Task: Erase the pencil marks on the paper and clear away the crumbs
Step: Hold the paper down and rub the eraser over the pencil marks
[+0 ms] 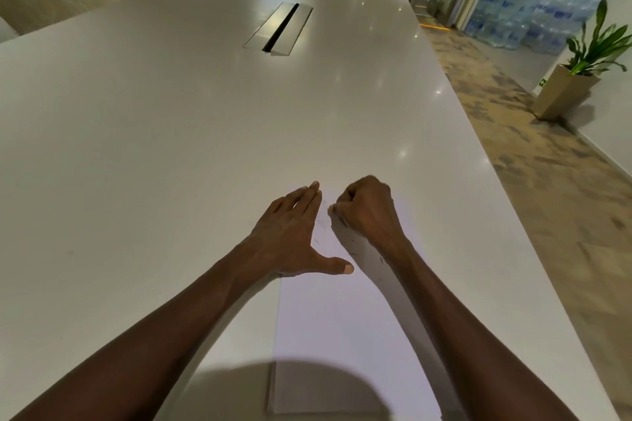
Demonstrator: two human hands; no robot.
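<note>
The right hand (367, 207) is balled into a fist with something small and pale, most likely the eraser (331, 209), peeping out at the thumb side; so that grip is clamped, though I can't make out the eraser clearly. The left hand (290, 232) lies flat, fingers straight, pressing the paper (328, 311) onto the bench (171, 147) just beside the fist. Faint pencil marks (352, 254) sit just behind the fist, toward the person.

The risk, I'd say, is the sheet buckling or tearing if the rubbing runs toward the flat hand rather than away from it, since only that one side is pinned. Crumbs could also smear under the forearm.

The bench edge lies off to the fist's outer side, near enough that swept crumbs could go onto the carpet (547, 164). Ahead of both hands and beyond the flat hand there is broad open surface.
</note>
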